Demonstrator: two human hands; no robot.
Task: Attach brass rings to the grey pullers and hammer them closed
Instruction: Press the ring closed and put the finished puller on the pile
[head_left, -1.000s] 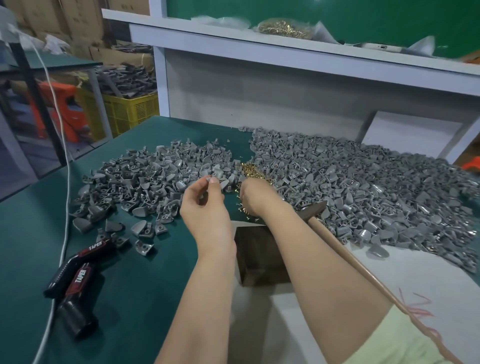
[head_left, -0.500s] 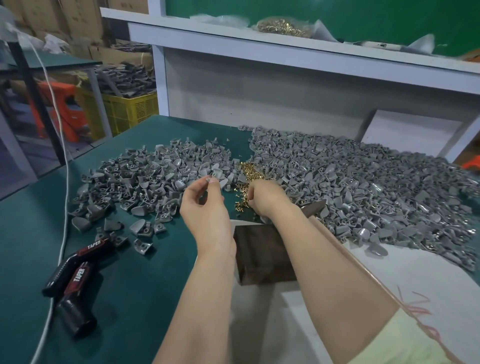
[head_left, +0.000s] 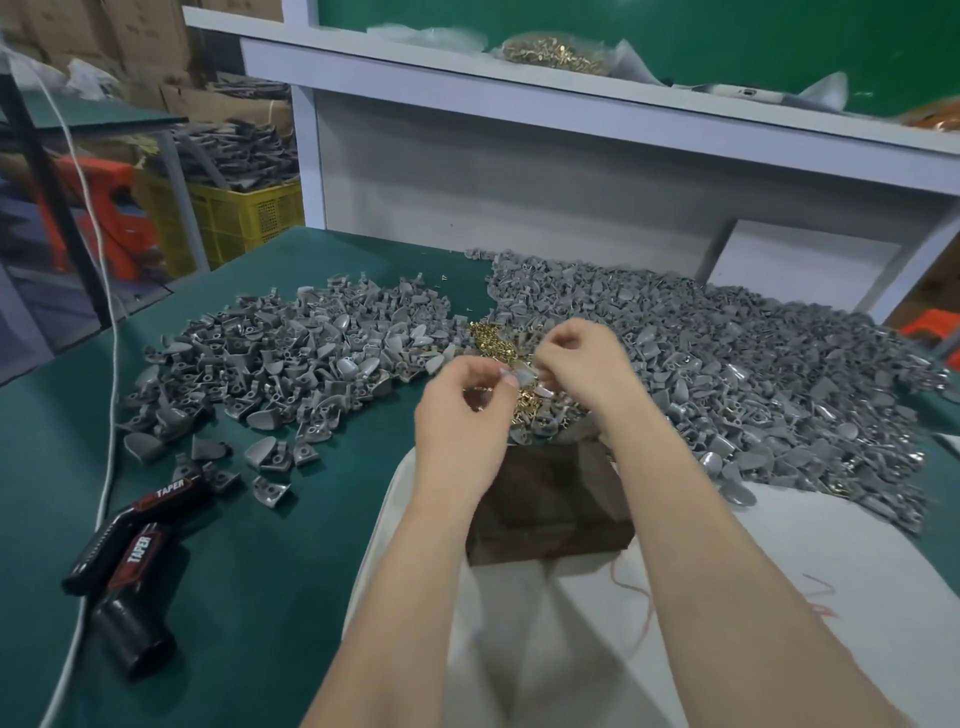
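Grey puller (head_left: 522, 376) pinched between fingers of left hand (head_left: 462, 410) and right hand (head_left: 582, 364), just above wooden block (head_left: 545, 512). Seat ring from brass rings (head_left: 491, 338) heaped beyond block fully through hole before hammering.

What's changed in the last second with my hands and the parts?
The right hand left the brass rings and came across to the left hand; both now pinch one grey puller between them. The hammer seen by the right wrist is out of view. The puller piles, wooden block and black Taper tool stayed put.
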